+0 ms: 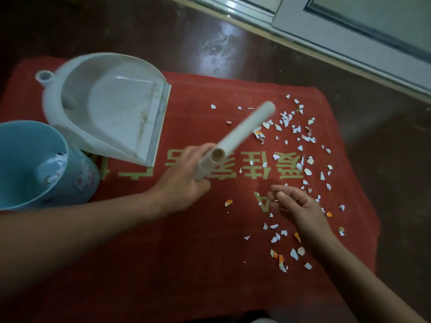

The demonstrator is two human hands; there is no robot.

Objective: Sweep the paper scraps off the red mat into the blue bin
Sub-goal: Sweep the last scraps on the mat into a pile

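A red mat (191, 252) with yellow lettering lies on the dark floor. Several white, blue and orange paper scraps (293, 141) are scattered over its right half. My left hand (184, 180) is shut on a white tube-shaped handle (242, 134) that points up and to the right, blurred. My right hand (293, 203) hovers over the scraps near the mat's middle right, fingers loosely curled and empty. A white dustpan (107, 106) rests on the mat's far left. The blue bin (28, 164) stands at the left edge with a few scraps inside.
Dark glossy floor (210, 31) surrounds the mat. A pale door or window frame (349, 36) runs diagonally across the top right. The dustpan's lip faces the scraps, with bare mat between them.
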